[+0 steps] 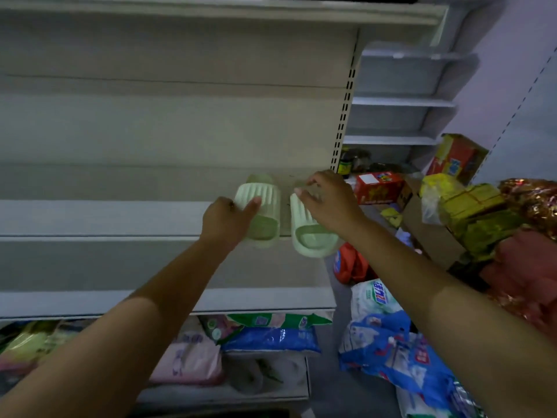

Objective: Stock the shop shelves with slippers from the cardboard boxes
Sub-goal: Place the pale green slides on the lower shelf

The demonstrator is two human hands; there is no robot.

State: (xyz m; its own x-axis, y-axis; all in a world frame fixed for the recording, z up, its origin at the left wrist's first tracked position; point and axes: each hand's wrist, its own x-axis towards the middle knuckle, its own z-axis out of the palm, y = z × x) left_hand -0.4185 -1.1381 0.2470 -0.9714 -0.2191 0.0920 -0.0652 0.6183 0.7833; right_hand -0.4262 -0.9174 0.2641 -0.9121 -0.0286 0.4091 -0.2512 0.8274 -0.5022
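Note:
Two pale green ribbed slippers lie at the right end of a white shop shelf (105,217). The left slipper (260,206) lies flat on the shelf, and my left hand (227,220) holds its left side, thumb on the strap. The right slipper (310,233) sticks out past the shelf's front edge. My right hand (327,199) holds its strap from the right, fingers curled over the top. No cardboard box of slippers is in view.
More white shelves (180,82) rise above and run below. Bagged goods (271,336) lie under the bottom shelf. To the right, on the floor, are blue and white bags (388,342), red boxes (378,187), yellow packs (470,203) and shiny wrapped goods (533,203).

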